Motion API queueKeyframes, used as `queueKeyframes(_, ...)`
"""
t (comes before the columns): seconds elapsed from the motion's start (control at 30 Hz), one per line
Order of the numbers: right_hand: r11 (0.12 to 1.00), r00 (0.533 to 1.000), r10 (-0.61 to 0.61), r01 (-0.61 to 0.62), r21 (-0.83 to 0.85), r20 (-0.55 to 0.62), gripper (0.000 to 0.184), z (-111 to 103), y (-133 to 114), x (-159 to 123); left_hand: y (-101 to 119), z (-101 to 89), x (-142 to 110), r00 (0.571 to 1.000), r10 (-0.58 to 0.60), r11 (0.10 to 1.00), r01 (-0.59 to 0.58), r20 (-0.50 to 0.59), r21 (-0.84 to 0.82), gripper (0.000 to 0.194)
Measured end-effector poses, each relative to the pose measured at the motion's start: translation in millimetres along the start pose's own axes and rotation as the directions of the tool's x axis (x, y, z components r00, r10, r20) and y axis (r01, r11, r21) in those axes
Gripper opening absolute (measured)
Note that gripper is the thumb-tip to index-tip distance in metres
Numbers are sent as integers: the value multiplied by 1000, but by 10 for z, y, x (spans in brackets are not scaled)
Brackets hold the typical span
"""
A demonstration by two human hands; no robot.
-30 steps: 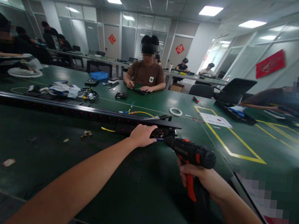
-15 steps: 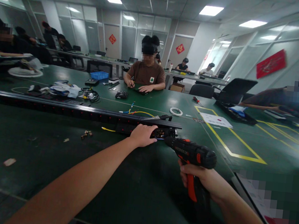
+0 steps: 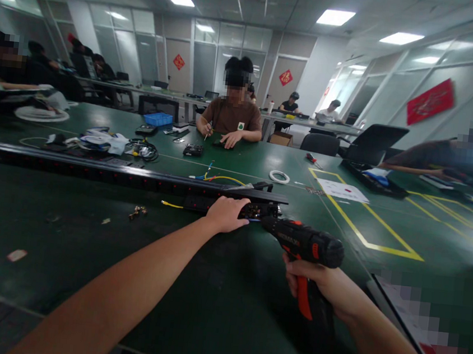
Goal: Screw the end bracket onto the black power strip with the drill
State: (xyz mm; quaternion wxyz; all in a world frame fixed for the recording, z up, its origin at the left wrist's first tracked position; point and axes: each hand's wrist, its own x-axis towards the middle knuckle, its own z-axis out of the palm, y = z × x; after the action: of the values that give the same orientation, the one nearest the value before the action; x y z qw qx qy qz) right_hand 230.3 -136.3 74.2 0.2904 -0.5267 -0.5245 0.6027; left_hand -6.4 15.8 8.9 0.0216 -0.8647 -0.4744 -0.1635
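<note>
My right hand (image 3: 314, 278) is wrapped round the handle of a black and orange cordless drill (image 3: 306, 242). The drill's nose points left at the end of a black module (image 3: 197, 203) with small metal terminals. My left hand (image 3: 226, 214) grips that module near its right end, thumb on the near side, fingers over the top. Whether the drill's bit touches a screw is too small to tell. Behind the module lies a long black metal rail (image 3: 135, 176). A yellow wire (image 3: 171, 204) sticks out at the module's left. A small heap of brass-coloured screws (image 3: 137, 212) lies left of my forearm.
On the green table (image 3: 84, 257), a white tape roll (image 3: 279, 176), a paper sheet (image 3: 342, 190) and a red-handled screwdriver (image 3: 312, 159) lie beyond the rail. Cables and bags (image 3: 105, 142) are heaped at the left. A person (image 3: 233, 115) sits opposite, hands on a small part.
Both my hands, the module and the drill stay nearly in place. The person opposite has shifted their hands a little, and the view has moved slightly.
</note>
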Motion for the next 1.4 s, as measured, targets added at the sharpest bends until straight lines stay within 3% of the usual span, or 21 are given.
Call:
queueKeyframes(0.5, 1000, 999, 18, -17, -22, 41, 35, 10, -88, -47, 3, -16, -3, 1000, 12, 1000, -12, -15, -18, 58)
queueKeyframes(0.63, 995, 999, -43, 42, -94, -10, 40, -84, 8, -1, 10, -6, 1, 1000, 6, 1000, -6, -10, -19, 58)
queueKeyframes(0.77, 993, 995, -74, 67, -102, -68, 45, -387, 52, -91, 7, 12, 5, 1000, 6, 1000, -6, -19, -4, 60)
queueKeyframes(0.97, 986, 965, -138, 114, -118, -224, 22, -1255, -195, -590, 2, 6, 1, 1000, 3, 1000, -3, -9, -6, 60)
queueKeyframes(1.03, 980, 949, -162, 123, -157, -269, 19, -1384, -231, -679, 2, -2, -3, 1000, 9, 1000, -9, -10, -11, 60)
queueKeyframes(1.1, 981, 959, -167, 138, -139, -227, 15, -1304, -195, -655, 1, -10, -5, 1000, 6, 1000, -6, -3, -11, 61)
queueKeyframes(1.3, 992, 994, -96, 91, -92, -49, 30, -433, 59, -179, -1, -12, 0, 1000, -1, 1000, 1, 11, -3, 61)
queueKeyframes(1.4, 993, 997, -72, 71, -90, -10, 33, -173, 61, -22, 2, -12, -3, 1000, 5, 1000, -5, 12, -7, 61)
